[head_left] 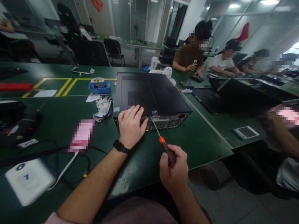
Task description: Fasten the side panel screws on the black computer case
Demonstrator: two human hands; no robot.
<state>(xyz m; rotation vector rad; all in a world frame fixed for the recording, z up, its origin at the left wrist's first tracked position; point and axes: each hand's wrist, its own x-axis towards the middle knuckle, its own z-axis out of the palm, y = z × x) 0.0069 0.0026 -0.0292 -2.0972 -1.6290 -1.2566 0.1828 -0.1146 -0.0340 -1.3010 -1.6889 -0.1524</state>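
I see a black computer case [151, 93] lying on its side on the green table [58, 121], rear panel facing me, dead centre and just beyond both hands.

Left hand [130, 126]: flat, fingers spread, palm down on the near top edge of the case, fingertips over the vented side panel. Black watch [121, 147] on that wrist.

Right hand [174, 171]: closed in a fist round the orange-and-black handle of a screwdriver [161, 140]. It sits nearer to me than the case, off the table edge. The shaft angles up and left, and its tip meets the rear panel at the top edge, just right of the left hand's fingers. I can't tell whether it sits in a screw head.

Around it: crumpled white gloves [104, 107] touch the table just left of the case. A blue tray [100, 87] is behind them, near yellow floor-tape lines. A white box [29, 180] marked 6 and 7 sits bottom left with black cables beside it. A white phone-like device [246, 132] lies well to the right.

Other people sit at the far right side, with hands on their own gear, well apart from mine.
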